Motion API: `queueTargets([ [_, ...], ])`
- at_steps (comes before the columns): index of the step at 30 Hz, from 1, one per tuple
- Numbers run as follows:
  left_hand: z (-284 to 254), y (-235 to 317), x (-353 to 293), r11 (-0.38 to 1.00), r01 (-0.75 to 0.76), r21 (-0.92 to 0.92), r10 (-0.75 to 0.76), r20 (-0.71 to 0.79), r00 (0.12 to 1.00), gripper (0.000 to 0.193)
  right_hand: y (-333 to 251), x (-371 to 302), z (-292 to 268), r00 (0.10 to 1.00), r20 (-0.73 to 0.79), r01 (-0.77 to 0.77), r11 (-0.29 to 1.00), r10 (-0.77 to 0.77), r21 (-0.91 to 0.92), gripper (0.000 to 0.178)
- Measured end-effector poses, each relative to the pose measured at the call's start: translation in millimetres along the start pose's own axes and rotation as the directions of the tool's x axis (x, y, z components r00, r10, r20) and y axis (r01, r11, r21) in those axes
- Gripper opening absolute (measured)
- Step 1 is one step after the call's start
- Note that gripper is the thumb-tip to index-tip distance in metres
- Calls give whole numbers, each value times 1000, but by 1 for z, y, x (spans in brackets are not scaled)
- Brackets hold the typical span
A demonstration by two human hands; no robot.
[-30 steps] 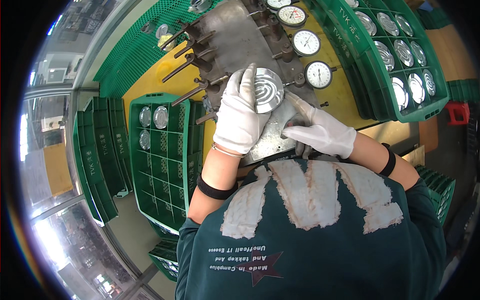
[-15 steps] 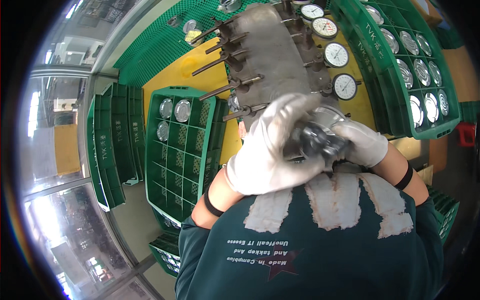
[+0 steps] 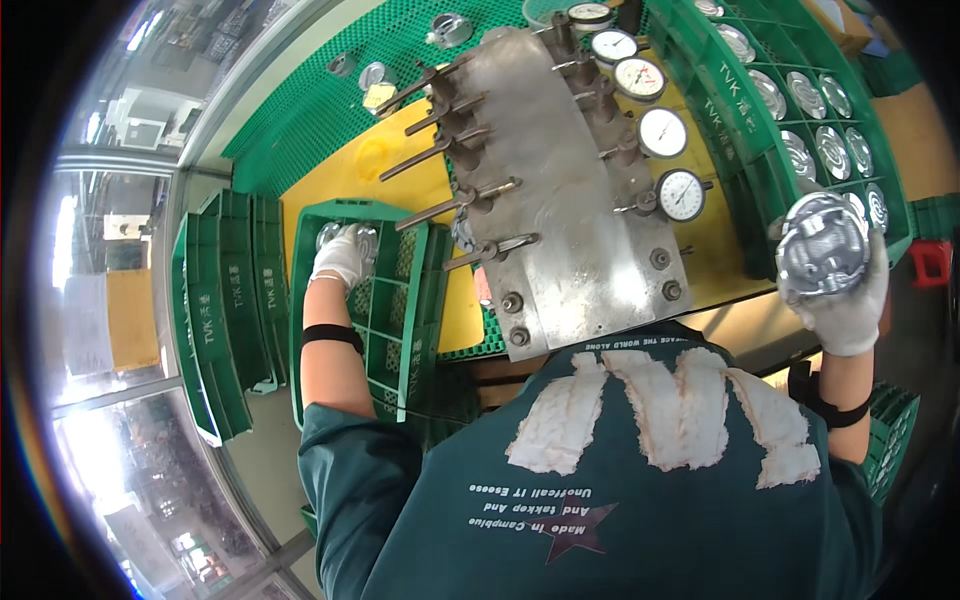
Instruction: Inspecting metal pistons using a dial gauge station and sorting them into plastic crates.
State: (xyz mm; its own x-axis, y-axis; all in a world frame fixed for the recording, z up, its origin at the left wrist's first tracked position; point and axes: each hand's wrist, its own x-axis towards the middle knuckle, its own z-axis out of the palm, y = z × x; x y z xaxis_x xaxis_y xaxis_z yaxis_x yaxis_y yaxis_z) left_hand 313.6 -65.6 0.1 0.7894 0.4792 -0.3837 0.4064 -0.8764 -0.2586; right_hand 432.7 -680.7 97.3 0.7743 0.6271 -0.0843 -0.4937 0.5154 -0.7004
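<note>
My right hand (image 3: 845, 312), in a white glove, grips a shiny metal piston (image 3: 824, 246) beside the right-hand green crate. The piston's hollow underside with its cast ribs faces up. My left hand (image 3: 340, 260), also gloved, reaches into the divided green crate (image 3: 300, 330) on the left. Its fingers are bunched together on a piston (image 3: 368, 246) in a far compartment; the fingertips are partly hidden. Another piston (image 3: 326, 234) lies just left of those fingers. Between my hands stands a metal gauging fixture (image 3: 560, 180) with lever clamps and several dial gauges (image 3: 682, 195).
A tall divided green crate (image 3: 745, 120) at the right holds several pistons. More green crates (image 3: 215, 310) stand at the far left by a glass partition. Several loose metal parts (image 3: 450, 30) lie on green matting (image 3: 290, 110) behind the fixture. A red stool (image 3: 932, 262) is at the far right.
My hands, together over the fixture's near end before, have parted. The left has gone into the left crate. The right has carried a piston to the right-hand crate's near end.
</note>
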Motion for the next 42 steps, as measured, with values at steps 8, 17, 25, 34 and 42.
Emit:
queueTargets([
  [8, 23, 5, 11, 1000, -16, 6, 16, -122, 992, 47, -81, -18, 7, 920, -230, 303, 948, -316, -93, 63],
  [17, 15, -21, -80, 461, -147, -875, -383, -346, 857, 82, -205, 74, -26, 859, -79, 321, 651, -506, -688, 57],
  [25, 17, 64, -238, -690, -617, -379, -509, -352, 786, 66, -203, 290, -121, 874, -153, -202, -59, -461, -978, 81],
  [34, -25, 98, -344, -762, -480, -435, -397, -272, 877, 77, -164, 373, -180, 824, -379, -515, -281, -420, -810, 82],
  [42, -74, 166, -276, -137, -340, -930, -355, -274, 894, 71, -192, 305, -150, 900, -302, -310, 28, -315, -950, 64],
])
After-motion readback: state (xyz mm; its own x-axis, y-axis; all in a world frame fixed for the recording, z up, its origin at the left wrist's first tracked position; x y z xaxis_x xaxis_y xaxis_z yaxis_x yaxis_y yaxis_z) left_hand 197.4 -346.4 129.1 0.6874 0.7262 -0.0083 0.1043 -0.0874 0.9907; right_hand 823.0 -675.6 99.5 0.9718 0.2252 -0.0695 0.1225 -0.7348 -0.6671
